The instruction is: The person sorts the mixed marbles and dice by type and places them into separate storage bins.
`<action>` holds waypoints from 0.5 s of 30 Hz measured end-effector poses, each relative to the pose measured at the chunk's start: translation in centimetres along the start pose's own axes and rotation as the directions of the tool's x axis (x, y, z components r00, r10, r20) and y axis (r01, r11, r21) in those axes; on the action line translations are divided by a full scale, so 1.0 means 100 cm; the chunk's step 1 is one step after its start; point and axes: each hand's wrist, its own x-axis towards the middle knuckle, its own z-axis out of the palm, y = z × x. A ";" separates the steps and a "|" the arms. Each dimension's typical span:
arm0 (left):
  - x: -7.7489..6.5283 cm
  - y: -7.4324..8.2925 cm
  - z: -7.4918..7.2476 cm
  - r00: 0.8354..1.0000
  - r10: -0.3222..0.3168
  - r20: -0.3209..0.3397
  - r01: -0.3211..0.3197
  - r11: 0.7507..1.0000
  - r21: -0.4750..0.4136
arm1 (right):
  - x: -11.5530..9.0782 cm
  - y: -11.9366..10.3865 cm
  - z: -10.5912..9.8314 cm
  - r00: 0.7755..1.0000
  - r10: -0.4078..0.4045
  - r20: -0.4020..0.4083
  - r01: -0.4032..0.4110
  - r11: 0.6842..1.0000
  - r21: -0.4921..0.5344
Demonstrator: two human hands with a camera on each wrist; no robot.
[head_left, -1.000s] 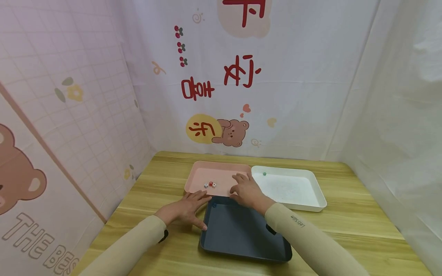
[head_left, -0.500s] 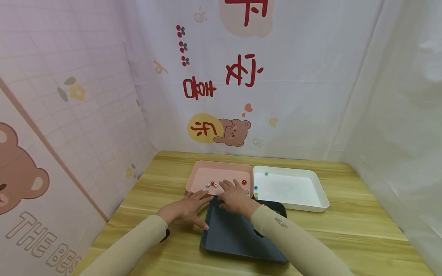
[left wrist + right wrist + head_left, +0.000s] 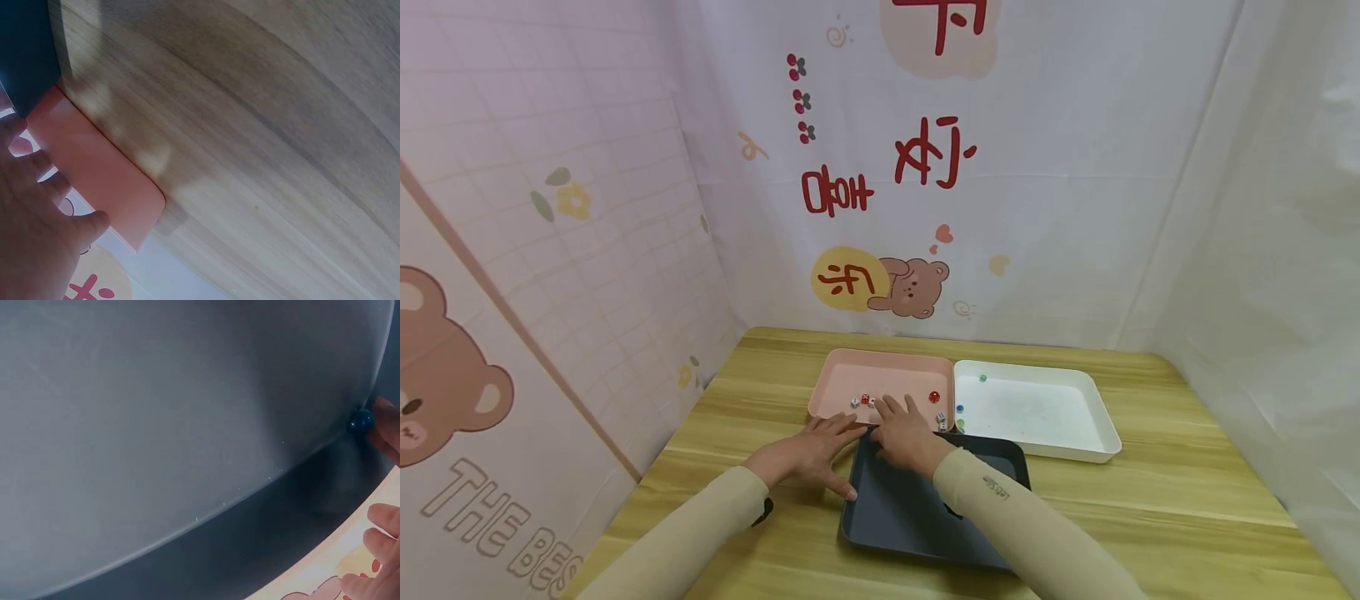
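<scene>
My right hand (image 3: 904, 433) reaches into the far left corner of the dark tray (image 3: 917, 504). In the right wrist view, its thumb and a finger close on a glossy blue marble (image 3: 360, 420) in that corner; the head view hides the marble behind the hand. My left hand (image 3: 805, 457) has its fingers spread, with its thumb tip at the dark tray's left rim and its fingertips near the pink tray (image 3: 887, 359). Inside the pink tray are a white die (image 3: 854, 402), a red die (image 3: 865, 399), a larger red piece (image 3: 934, 397) and small white dice (image 3: 942, 418).
A white tray (image 3: 1037, 408) stands to the right of the pink one. It holds a green marble (image 3: 982, 378), a blue marble (image 3: 960, 409) and a yellow-green one (image 3: 960, 424). Cloth walls enclose the wooden table (image 3: 1165, 500) at the back and sides.
My right hand has moved left, from the pink tray's right side to the dark tray's corner, uncovering pieces in the pink and white trays. My left hand stays in place.
</scene>
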 end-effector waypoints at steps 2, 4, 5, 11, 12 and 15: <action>-0.001 0.000 -0.001 1.000 0.000 -0.002 0.000 1.000 -0.001 | 0.001 0.000 -0.001 1.000 -0.001 -0.005 0.001 1.000 -0.004; -0.001 0.000 -0.001 1.000 0.001 -0.003 -0.001 1.000 0.000 | 0.003 -0.001 -0.002 1.000 -0.004 -0.010 0.003 1.000 -0.010; -0.002 0.000 -0.002 1.000 0.003 -0.003 -0.003 1.000 0.000 | 0.003 -0.001 -0.002 1.000 -0.004 -0.011 0.003 1.000 -0.013; -0.003 0.001 -0.003 1.000 -0.001 0.004 0.001 1.000 -0.010 | 0.006 -0.004 -0.003 1.000 0.012 -0.001 -0.012 1.000 -0.027; -0.003 0.001 -0.002 1.000 -0.003 0.006 0.003 1.000 -0.014 | 0.007 -0.004 -0.003 1.000 0.015 0.000 -0.015 1.000 -0.026; -0.003 0.001 -0.003 1.000 -0.003 0.007 0.003 1.000 -0.013 | 0.008 -0.006 -0.001 1.000 0.016 0.002 -0.016 1.000 -0.025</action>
